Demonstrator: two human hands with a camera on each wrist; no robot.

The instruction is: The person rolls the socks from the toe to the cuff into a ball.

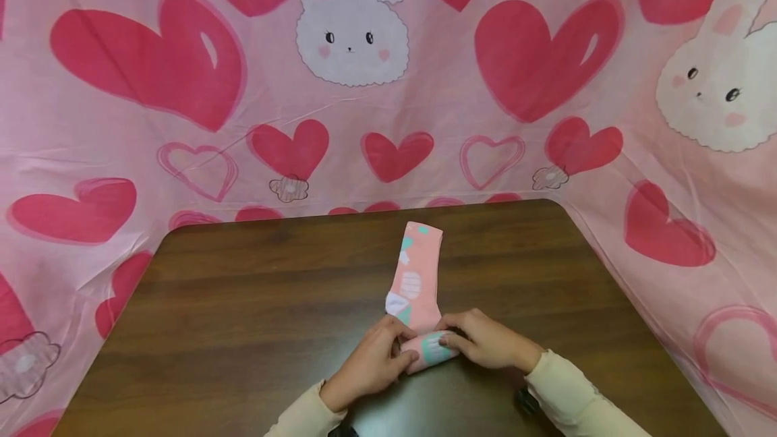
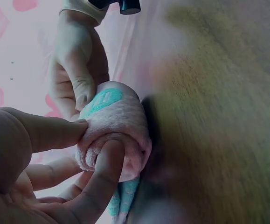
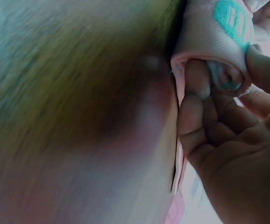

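Note:
A pink sock (image 1: 420, 275) with white and mint patches lies flat on the table, its cuff pointing away from me. Its near end is rolled into a thick bundle (image 1: 429, 351); whether one sock or a stacked pair is rolled cannot be told. My left hand (image 1: 375, 356) pinches the roll's left end, thumb on top and a fingertip inside the coil (image 2: 111, 149). At the other end my right hand (image 1: 485, 341) grips the roll, its thumb on the outside and a finger tucked into the opening (image 3: 197, 79).
The brown wooden table (image 1: 261, 309) has rounded far corners. A pink cloth (image 1: 346, 110) with hearts and rabbits hangs behind it and along both sides. Dark straps or devices (image 1: 527, 400) show by the cream sleeves.

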